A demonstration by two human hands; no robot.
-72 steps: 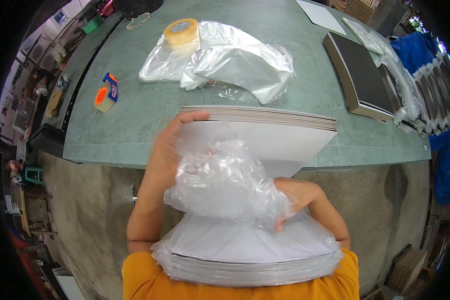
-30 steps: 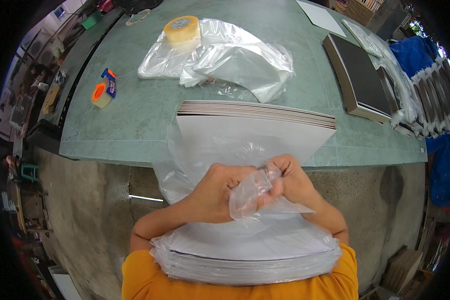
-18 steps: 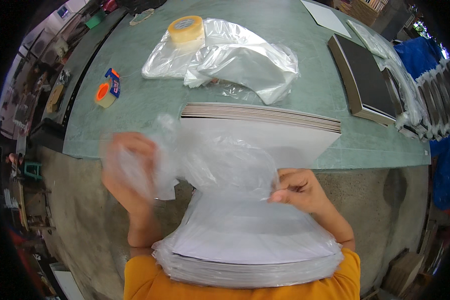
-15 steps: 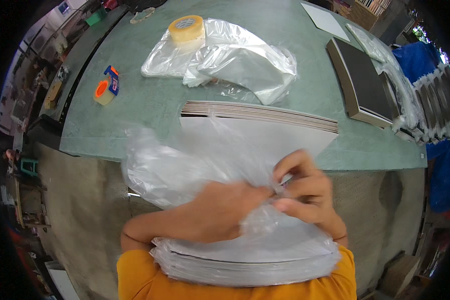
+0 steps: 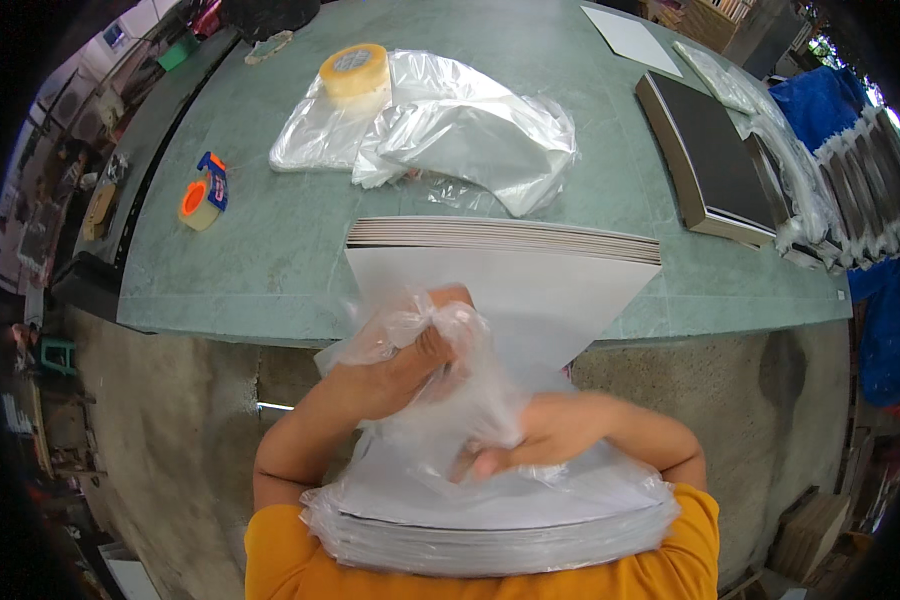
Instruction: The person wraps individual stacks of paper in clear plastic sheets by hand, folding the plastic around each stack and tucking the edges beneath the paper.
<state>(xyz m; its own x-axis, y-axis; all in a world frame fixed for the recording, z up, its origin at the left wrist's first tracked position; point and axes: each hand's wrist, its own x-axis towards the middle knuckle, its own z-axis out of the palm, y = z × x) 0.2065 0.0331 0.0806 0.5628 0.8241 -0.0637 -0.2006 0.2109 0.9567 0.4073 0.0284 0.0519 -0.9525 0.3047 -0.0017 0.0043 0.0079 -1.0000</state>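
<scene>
My left hand (image 5: 400, 365) is closed around a bunched clear plastic bag (image 5: 450, 400), just above my right hand (image 5: 545, 435), which pinches the same bag lower down. Under both lies the stack of white sheets (image 5: 530, 290), its far end on the tabletop (image 5: 270, 270).

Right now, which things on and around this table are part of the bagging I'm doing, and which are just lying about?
In the job:
left hand
right hand
clear plastic bag
stack of white boards

Lying about:
yellow tape roll
orange tape dispenser
loose plastic bags
dark flat boards
blue cloth
</scene>
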